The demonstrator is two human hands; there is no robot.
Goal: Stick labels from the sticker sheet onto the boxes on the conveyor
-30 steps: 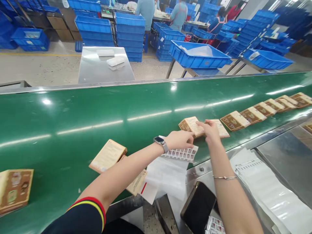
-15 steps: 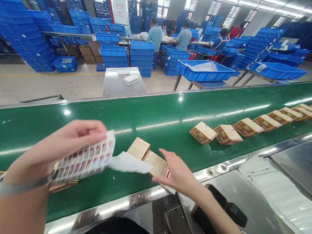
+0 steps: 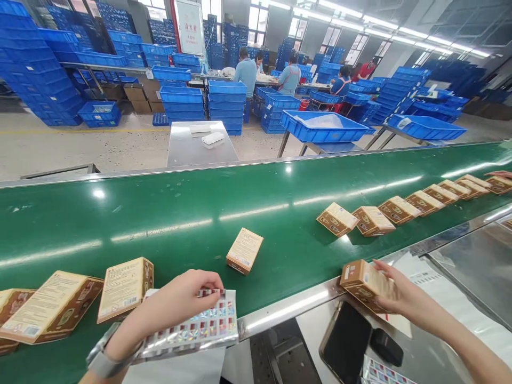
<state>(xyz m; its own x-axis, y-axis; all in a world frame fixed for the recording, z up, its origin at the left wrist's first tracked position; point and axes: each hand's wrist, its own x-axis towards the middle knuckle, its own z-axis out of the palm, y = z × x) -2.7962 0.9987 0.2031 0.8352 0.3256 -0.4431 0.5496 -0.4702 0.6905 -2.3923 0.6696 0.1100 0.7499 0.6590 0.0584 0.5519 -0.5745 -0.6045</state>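
Observation:
My left hand (image 3: 196, 293), with a watch at its wrist, is closed on a sheet of shiny stickers (image 3: 208, 322) near the conveyor's front edge. White backing paper (image 3: 180, 368) hangs below the sheet. On the right, my right hand (image 3: 404, 290) grips a brown and cream carton (image 3: 362, 280) over the metal rim of the belt. A single carton (image 3: 245, 249) lies on the green belt between my hands. Left of my left hand, a carton (image 3: 122, 288) and a larger one (image 3: 52, 306) rest on the belt.
A row of cartons (image 3: 400, 209) runs along the green conveyor (image 3: 180, 208) at right. A phone (image 3: 346, 341) and a small black object (image 3: 386, 346) lie on the metal table. Beyond the belt stand blue crates (image 3: 324, 127) and a steel table (image 3: 202, 152); people (image 3: 290, 74) work behind.
My right hand has moved right and now holds a carton over the belt's edge. My left hand has moved right and down with the sticker sheet. The view has shifted.

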